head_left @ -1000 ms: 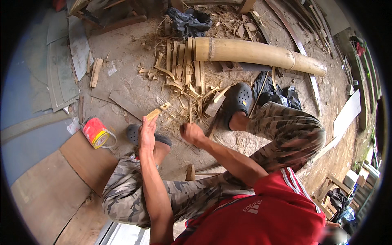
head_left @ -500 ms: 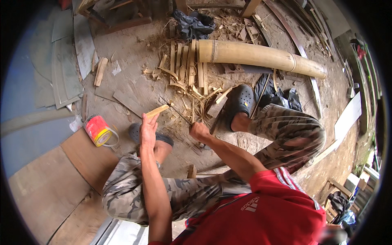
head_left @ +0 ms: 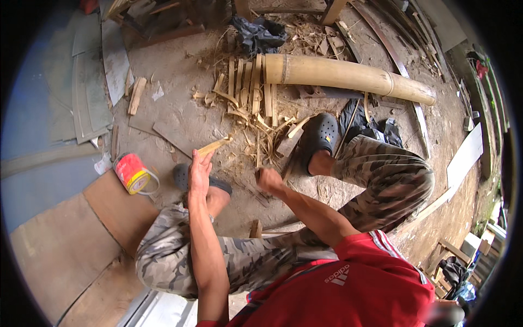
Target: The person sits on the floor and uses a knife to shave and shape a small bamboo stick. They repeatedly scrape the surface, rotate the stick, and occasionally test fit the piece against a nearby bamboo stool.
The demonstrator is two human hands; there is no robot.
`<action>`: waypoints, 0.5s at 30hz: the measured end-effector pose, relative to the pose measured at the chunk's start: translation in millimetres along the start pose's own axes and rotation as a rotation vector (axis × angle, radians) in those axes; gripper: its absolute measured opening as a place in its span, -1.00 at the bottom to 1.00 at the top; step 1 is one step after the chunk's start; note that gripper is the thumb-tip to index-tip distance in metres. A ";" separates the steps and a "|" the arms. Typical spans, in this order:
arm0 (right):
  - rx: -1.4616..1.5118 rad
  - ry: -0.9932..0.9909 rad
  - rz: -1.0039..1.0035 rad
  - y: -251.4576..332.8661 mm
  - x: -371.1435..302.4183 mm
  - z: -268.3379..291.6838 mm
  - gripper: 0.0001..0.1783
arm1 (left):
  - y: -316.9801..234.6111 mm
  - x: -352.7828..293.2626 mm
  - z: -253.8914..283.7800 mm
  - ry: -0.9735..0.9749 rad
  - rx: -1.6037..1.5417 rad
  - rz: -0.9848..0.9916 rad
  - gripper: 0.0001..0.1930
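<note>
My left hand (head_left: 199, 177) is closed on one end of a short split bamboo strip (head_left: 215, 145), which points up and right over the shavings. A thin curl hangs at the strip's far tip. To the right, and lower, my right hand (head_left: 269, 180) is a fist around the handle of a knife; its thin dark blade showed a moment ago but cannot be made out clearly now. Beyond both hands, several split bamboo strips (head_left: 255, 87) lie side by side, with bamboo shavings (head_left: 264, 128) strewn in front of them.
A thick bamboo pole (head_left: 338, 73) lies across the floor beyond the right foot. Black plastic bags (head_left: 259, 35) lie behind the strips. At left are a red and yellow pail (head_left: 131, 173) and flat boards (head_left: 122, 210). A grey clog (head_left: 321, 136) stands beside the shavings.
The bamboo strip tilts slightly flatter, and a curl now shows at its tip. My right hand has shifted slightly right and down, and the knife blade has dropped from clear sight.
</note>
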State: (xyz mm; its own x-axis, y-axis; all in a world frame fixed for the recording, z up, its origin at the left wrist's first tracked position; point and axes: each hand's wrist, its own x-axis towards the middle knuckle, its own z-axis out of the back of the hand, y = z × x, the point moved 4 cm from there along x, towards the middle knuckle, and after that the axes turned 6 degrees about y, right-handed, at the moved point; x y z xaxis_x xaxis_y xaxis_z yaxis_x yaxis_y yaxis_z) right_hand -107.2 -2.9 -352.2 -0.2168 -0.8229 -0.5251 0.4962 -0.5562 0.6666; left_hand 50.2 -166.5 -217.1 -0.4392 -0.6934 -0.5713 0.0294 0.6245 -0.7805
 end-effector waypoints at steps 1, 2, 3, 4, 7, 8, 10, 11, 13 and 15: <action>-0.047 -0.019 0.016 -2.8 -2.1 -2.9 -0.64 | 1.3 -2.0 -3.6 0.005 0.018 0.000 -0.07; -0.094 -0.039 0.032 -5.6 -4.9 -6.0 -0.66 | 3.0 -3.8 -7.8 0.010 0.035 0.001 -0.05; -0.143 -0.055 0.052 0.4 -7.0 -5.4 -0.67 | 3.6 -4.4 -6.9 0.011 0.051 0.000 -0.04; -0.137 -0.048 0.091 6.3 -7.5 -4.5 -0.68 | 4.0 -4.3 -5.8 0.012 0.051 0.001 -0.04; 0.006 0.029 0.234 46.7 -26.6 6.2 -0.68 | 11.5 -4.6 8.9 -0.005 0.005 0.000 -0.06; 0.020 0.057 0.097 35.1 -16.3 -1.9 -0.66 | 13.4 -3.9 14.6 -0.006 -0.029 -0.003 -0.08; -0.082 -0.062 -0.069 -7.5 11.6 -16.3 -0.64 | 7.7 1.3 -3.5 0.025 -0.036 -0.002 -0.11; -0.207 -0.184 -0.101 -21.6 20.6 -19.8 -0.63 | 4.6 2.0 -14.2 0.030 -0.021 -0.004 -0.11; -0.770 -0.650 0.104 6.6 -5.5 -23.6 -0.63 | 7.7 -0.8 -9.1 0.037 -0.011 -0.003 -0.09; -0.040 -0.093 0.196 44.2 -22.6 1.2 -0.64 | 23.8 -3.7 23.4 -0.052 -0.090 -0.010 -0.08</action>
State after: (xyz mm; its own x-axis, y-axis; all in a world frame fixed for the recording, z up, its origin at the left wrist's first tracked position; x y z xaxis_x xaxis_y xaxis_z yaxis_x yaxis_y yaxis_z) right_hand -81.3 -9.0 -310.1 -0.1889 -0.9231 -0.3349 0.5694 -0.3809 0.7285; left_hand 73.6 -157.5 -239.5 -0.3919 -0.7160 -0.5778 -0.0562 0.6455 -0.7617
